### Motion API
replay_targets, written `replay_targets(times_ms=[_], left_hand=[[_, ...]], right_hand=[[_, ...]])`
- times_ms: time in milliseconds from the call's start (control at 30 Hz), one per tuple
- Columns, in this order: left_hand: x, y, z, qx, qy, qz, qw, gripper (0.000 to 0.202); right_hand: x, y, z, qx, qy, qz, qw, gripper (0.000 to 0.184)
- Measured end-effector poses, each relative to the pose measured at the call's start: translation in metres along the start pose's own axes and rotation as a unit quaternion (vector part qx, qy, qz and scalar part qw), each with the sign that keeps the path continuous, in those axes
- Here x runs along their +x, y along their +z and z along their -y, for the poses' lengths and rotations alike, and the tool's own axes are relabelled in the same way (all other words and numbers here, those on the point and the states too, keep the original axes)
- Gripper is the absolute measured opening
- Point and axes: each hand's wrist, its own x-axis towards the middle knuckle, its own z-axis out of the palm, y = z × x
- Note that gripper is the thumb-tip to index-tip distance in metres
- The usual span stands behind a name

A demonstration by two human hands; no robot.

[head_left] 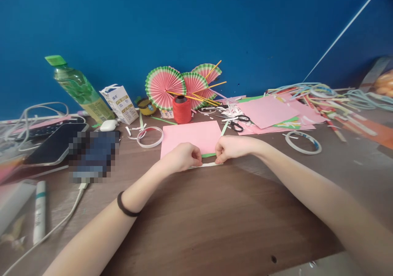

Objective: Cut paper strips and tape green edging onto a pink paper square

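My left hand [183,157] and my right hand [231,147] each pinch a part of a narrow white strip [210,164]. Between them it stretches across the near edge of a pink paper sheet [192,135]. A green edge [209,155] shows along the sheet's near side, between my hands. Whether the strip is paper or tape I cannot tell. Left of the sheet lies a roll of tape [149,146], and a red spool of thread [182,111] stands behind it.
Folded watermelon-patterned paper fans [166,86] lean against the blue wall. Scissors [237,126] and pink sheets [268,110] lie back right, near another tape roll [303,151]. A green-capped bottle [82,92], a carton [121,104], a phone [95,155] and a marker [39,212] occupy the left.
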Motion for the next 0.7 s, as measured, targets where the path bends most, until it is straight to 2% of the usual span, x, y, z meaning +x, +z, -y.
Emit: replay_targets(times_ms=[700], left_hand=[[0.0000,0.0017,-0.0032,0.011,0.010,-0.008,1.000,0.013]], right_hand=[[0.0001,0.0020,-0.0017,0.003,-0.004,-0.007,1.000,0.020]])
